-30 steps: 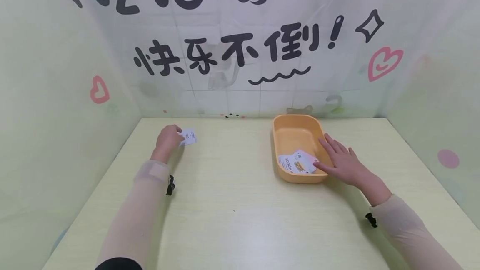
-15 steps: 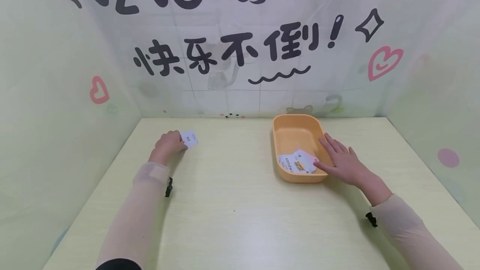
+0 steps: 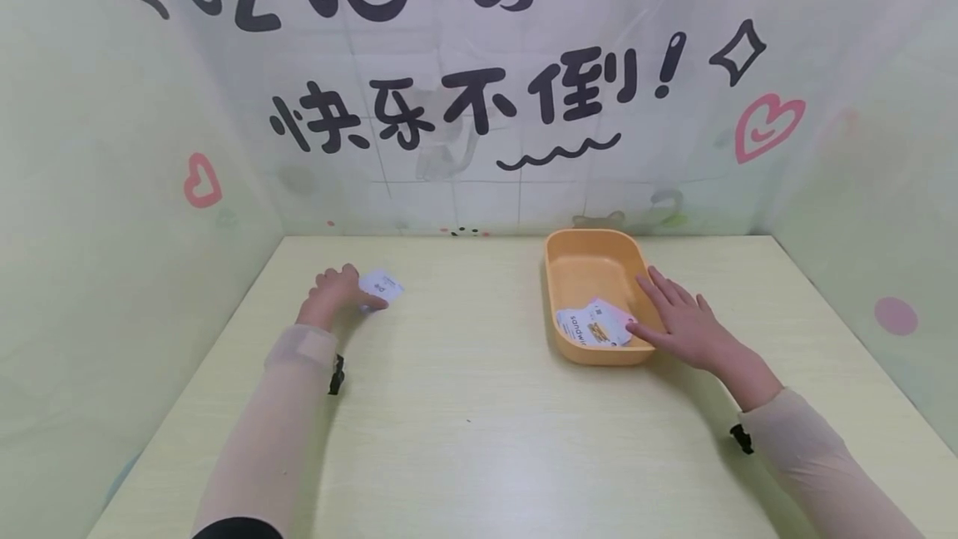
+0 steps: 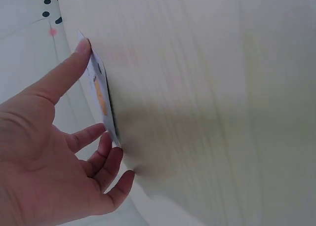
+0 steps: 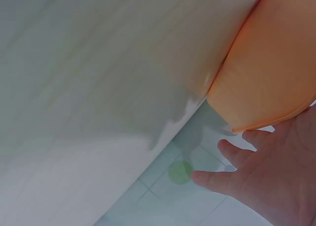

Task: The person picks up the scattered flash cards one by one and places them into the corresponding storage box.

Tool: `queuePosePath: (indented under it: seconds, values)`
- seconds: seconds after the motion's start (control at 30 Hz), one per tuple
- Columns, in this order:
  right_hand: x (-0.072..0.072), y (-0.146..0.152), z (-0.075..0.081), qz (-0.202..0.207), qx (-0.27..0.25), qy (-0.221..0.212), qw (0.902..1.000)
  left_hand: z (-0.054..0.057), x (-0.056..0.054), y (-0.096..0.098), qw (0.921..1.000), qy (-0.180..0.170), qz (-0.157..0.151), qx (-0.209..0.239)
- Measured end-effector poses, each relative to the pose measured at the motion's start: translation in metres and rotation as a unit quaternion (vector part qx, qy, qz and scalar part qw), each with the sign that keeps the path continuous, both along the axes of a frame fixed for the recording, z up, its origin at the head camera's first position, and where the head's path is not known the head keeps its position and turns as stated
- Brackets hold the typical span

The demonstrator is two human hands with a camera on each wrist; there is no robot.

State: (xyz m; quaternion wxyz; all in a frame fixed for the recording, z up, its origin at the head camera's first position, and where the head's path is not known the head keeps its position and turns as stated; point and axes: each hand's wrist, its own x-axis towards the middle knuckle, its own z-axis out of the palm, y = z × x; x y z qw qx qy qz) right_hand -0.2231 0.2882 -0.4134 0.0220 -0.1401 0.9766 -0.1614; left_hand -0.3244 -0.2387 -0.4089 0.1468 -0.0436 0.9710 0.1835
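Observation:
In the head view, my left hand (image 3: 334, 298) is at the far left of the table and holds a small white printed card (image 3: 383, 283). The left wrist view shows the thumb at one end of the card (image 4: 100, 88) and fingertips at the other, with an orange picture on its face. My right hand (image 3: 688, 327) lies with spread, straight fingers over the right rim of an orange tray (image 3: 595, 356). Inside the tray's near end are a white card marked "sandwi…" (image 3: 580, 327) and a pink-edged card (image 3: 612, 312); how many overlap cannot be told.
The pale wooden table (image 3: 464, 439) meets a printed cloth backdrop (image 3: 464, 206) at its far edge. Cloth walls also stand at the left and right. Part of the orange tray's outer side (image 5: 266, 63) shows in the right wrist view.
The card by my left hand has shifted slightly right and nearer and turned a little. My left thumb now reaches along its near edge. The right hand and tray have stayed put.

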Motion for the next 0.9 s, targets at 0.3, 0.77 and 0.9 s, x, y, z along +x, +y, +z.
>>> queuePosePath:
  seconds: [0.3, 0.77, 0.9]
  values:
    - [-0.001, 0.000, 0.000, 0.000, 0.002, -0.001, 1.0000, -0.006, -0.011, 0.000, 0.9976, 0.019, 0.024, 0.061]
    - [-0.001, 0.000, -0.001, 0.002, 0.004, 0.000, 1.0000, -0.002, -0.016, 0.011, 0.9933, 0.044, 0.015, 0.106]
    - [-0.002, 0.001, -0.001, 0.003, 0.005, 0.001, 1.0000, 0.002, -0.017, 0.018, 0.9918, 0.044, 0.012, 0.119]
